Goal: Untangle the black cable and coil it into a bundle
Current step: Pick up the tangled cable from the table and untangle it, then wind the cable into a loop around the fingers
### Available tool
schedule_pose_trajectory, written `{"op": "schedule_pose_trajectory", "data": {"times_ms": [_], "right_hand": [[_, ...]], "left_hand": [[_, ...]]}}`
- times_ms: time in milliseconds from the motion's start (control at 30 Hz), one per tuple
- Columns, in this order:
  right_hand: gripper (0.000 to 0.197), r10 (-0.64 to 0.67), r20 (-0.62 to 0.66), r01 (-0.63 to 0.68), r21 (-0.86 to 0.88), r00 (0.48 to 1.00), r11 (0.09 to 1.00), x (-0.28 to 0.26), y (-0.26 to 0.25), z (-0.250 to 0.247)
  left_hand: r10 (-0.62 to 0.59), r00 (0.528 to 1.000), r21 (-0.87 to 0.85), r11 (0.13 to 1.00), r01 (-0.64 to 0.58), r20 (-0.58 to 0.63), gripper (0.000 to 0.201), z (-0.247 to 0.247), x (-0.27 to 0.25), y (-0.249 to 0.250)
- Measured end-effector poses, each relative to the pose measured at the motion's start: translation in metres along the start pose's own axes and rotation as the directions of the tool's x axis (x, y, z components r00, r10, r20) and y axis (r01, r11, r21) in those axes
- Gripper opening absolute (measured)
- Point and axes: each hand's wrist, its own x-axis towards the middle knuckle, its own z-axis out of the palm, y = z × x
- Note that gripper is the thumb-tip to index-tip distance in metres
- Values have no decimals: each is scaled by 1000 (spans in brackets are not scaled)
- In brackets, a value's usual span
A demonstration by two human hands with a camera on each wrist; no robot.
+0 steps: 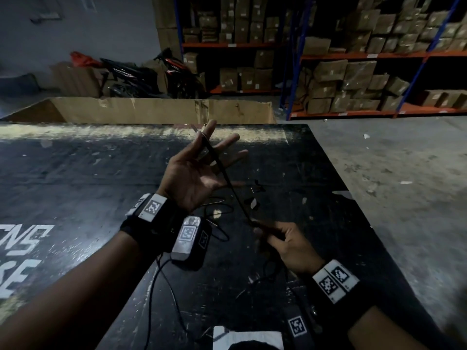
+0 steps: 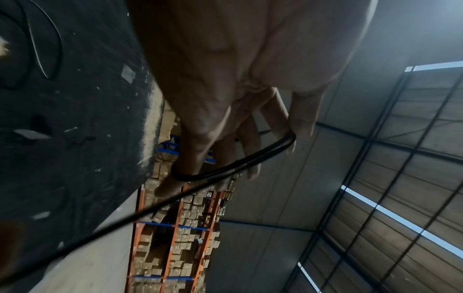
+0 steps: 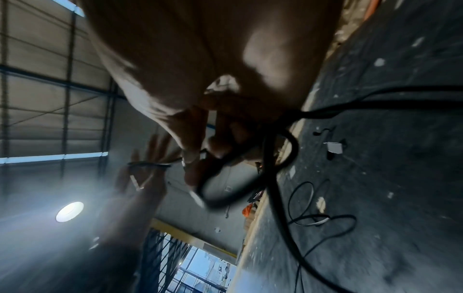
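Observation:
My left hand is raised palm up over the black table, fingers straight and spread. Its thumb presses the black cable against the index finger, and a short end sticks out past them. In the left wrist view the cable lies in a loop across the fingers of that hand. From there it runs taut down to my right hand, which pinches it between thumb and fingers. In the right wrist view the cable trails below that hand in loose loops onto the table.
More slack black cable and white paper scraps lie on the table between my hands. A long cardboard box stands at the table's far edge. Beyond it are a motorbike and shelves of cartons.

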Motion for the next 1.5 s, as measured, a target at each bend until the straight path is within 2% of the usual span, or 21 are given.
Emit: {"op": "schedule_pose_trajectory", "data": {"times_ms": [100,233,367,433,500,567,667,733,833,933,1033,1100,1200,1267,1433,1467,1500], "right_hand": [[28,53,89,-56,25,995,998,8,13,-5],[40,183,80,-177,-76,980,981,17,16,-4],[61,251,93,-220,-264,963,939,32,20,-9],[71,302,32,-268,-375,953,887,35,16,-15],[67,209,-52,-209,-462,977,862,42,7,-22],[48,74,-70,-98,-482,995,871,53,-5,-30],[24,-61,-80,16,-477,995,879,72,-26,-42],[17,-111,-21,82,-544,994,835,77,-46,-44],[18,-71,106,119,-587,992,801,80,-69,-39],[18,3,121,70,-596,993,800,75,-79,-31],[17,6,111,64,-615,994,786,69,-84,-23],[18,13,103,55,-633,995,772,63,-88,-16],[18,102,107,-27,-546,989,838,53,-88,-6],[18,128,129,-50,-490,983,870,48,-82,-3],[10,207,232,-91,-429,950,899,42,-67,-5],[9,212,249,-94,-412,945,906,39,-66,-5],[10,207,255,-88,-412,945,907,38,-64,-3]], "left_hand": [[23,997,-27,999,-22,72,37,8,-4,2],[8,987,-22,1000,-4,159,37,14,-9,0],[1,977,-38,999,8,212,39,10,-14,2],[-36,966,-35,998,46,257,38,9,-17,3],[-129,938,-10,990,139,321,37,7,-22,-4],[-256,887,23,963,268,384,36,5,-29,-21],[-406,857,147,914,378,318,40,-4,-36,-49],[-477,850,221,874,433,223,45,-13,-38,-61],[-528,848,304,816,492,43,48,-20,-39,-71],[-465,876,350,805,478,-127,40,-17,-38,-76],[-382,898,410,800,439,-217,38,-21,-35,-77],[-326,913,456,792,406,-246,39,-27,-32,-75],[-201,949,513,804,301,-242,38,-32,-24,-72],[-124,969,585,779,228,-212,35,-31,-19,-66],[-39,988,815,561,145,-149,34,-34,-10,-49],[-31,990,853,503,138,-141,37,-37,-9,-45],[-25,990,903,409,135,-137,42,-40,-8,-41]]}}
